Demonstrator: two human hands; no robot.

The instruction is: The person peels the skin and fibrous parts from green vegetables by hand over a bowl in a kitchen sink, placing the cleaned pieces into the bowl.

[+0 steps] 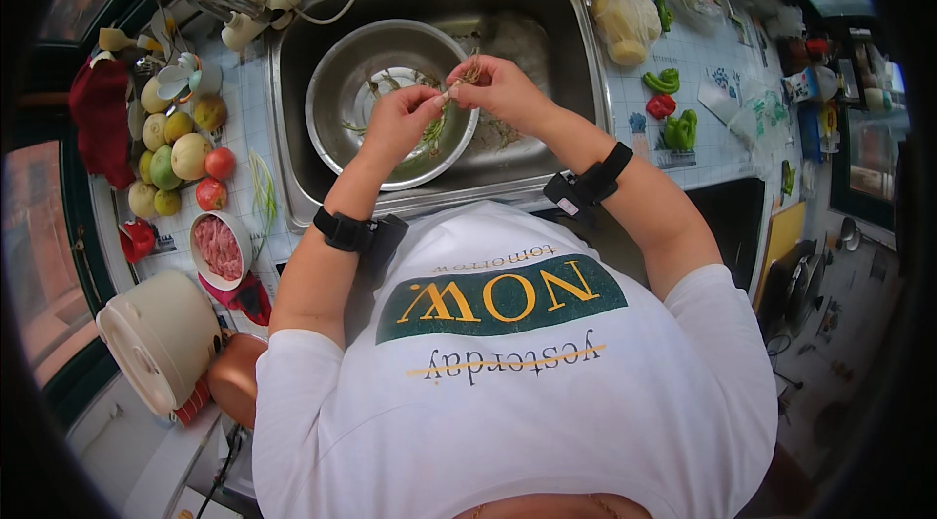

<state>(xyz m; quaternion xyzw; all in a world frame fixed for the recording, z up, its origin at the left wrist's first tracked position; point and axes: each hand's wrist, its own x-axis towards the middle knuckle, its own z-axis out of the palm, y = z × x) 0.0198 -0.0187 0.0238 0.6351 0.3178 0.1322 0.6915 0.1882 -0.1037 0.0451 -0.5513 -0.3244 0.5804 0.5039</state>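
Over a round stainless steel bowl (331, 90), my two hands meet fingertip to fingertip. My right hand (505, 94) grips a small tuft of thin brownish roots (472, 71). A stem from it runs to my left hand (399, 122), whose thumb and forefinger pinch it. Thin green plant stems (435, 129) lie in the bowl below, partly hidden by my hands. The bowl stands in the left part of a metal sink (567, 43). Loose plant scraps (498, 132) are scattered on the sink floor to the bowl's right.
A faucet (252, 6) with a hose reaches over the sink's far left corner. On the left counter are assorted round fruits (189, 156), green onion stalks (263, 189) and a bowl of raw minced meat (218, 246). Peppers (681, 129) and a bagged pale vegetable (626, 25) lie to the right.
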